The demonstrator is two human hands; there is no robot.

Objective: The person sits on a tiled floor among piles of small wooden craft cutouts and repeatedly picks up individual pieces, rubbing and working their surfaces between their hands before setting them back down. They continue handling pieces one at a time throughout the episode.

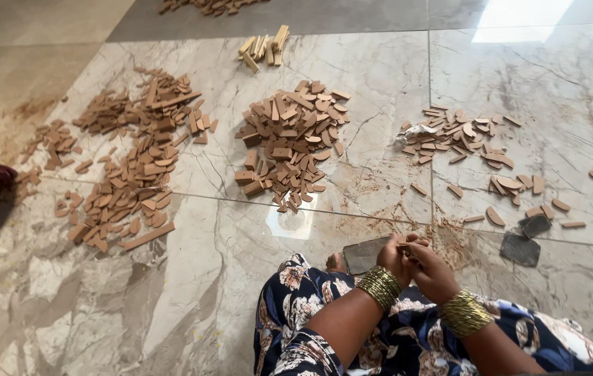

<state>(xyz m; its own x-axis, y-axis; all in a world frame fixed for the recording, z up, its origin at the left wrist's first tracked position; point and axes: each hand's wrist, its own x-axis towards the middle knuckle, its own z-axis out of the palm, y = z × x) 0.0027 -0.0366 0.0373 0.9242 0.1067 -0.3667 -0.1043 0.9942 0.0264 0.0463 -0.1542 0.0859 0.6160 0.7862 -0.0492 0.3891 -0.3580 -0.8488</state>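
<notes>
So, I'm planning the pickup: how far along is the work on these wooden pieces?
Done, apparently: rounded brown wooden pieces lie at right. In hand: left hand and right hand hold a small brown wooden piece by a dark flat block. Apparently left: the central pile of blocky brown pieces.

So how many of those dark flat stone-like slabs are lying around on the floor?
3: one slab right by the hands, partly hidden behind them, and two dark slabs to the right, a smaller one and a larger one just below it. Others may be hidden.
</notes>
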